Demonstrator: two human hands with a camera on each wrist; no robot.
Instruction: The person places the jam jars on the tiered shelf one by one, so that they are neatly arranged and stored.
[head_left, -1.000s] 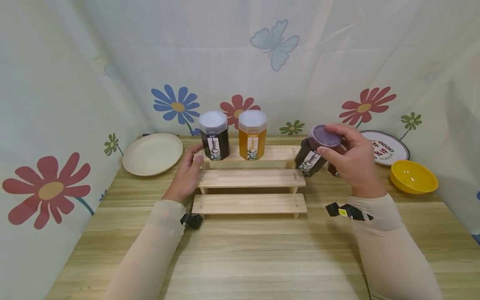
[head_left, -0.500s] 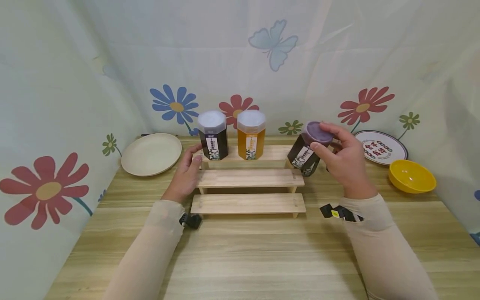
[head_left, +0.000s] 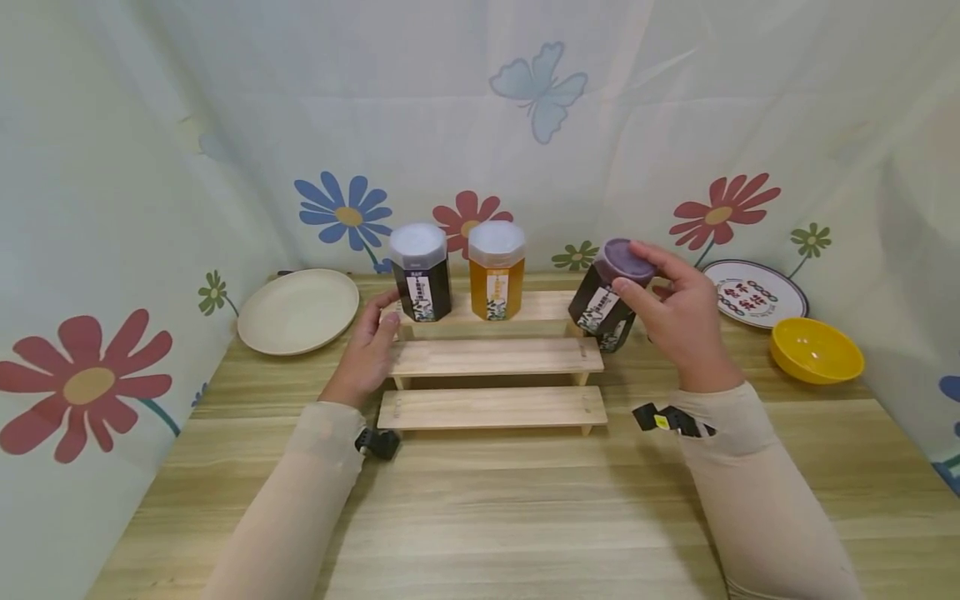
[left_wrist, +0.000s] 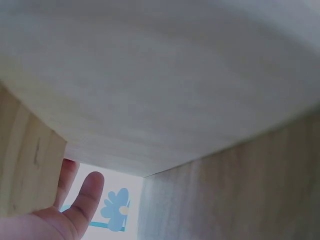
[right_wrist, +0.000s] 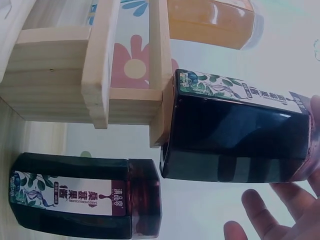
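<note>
My right hand (head_left: 686, 321) holds a dark octagonal jam jar (head_left: 592, 304) by its purple lid, thumb in front and fingers behind. The jar leans, its base right at the right end of the top step of a three-step wooden rack (head_left: 495, 358). Another dark jam jar (right_wrist: 70, 195) stands on the table beside the rack in the right wrist view. At the top step's left end, my left hand (head_left: 363, 350) grips the rack between thumb and fingers. A dark jar (head_left: 420, 279) and an amber jar (head_left: 497, 279), both white-lidded, stand upright on that step.
A cream plate (head_left: 298, 312) lies at the back left of the wooden table (head_left: 480, 508). On the right are a white patterned plate (head_left: 787, 293) and a yellow bowl (head_left: 817, 352). A flowered curtain (head_left: 637, 100) hangs behind.
My right hand has moved left and slightly up with the dark jam jar, bringing its base to the top step's right end. My left hand has stayed on the rack.
</note>
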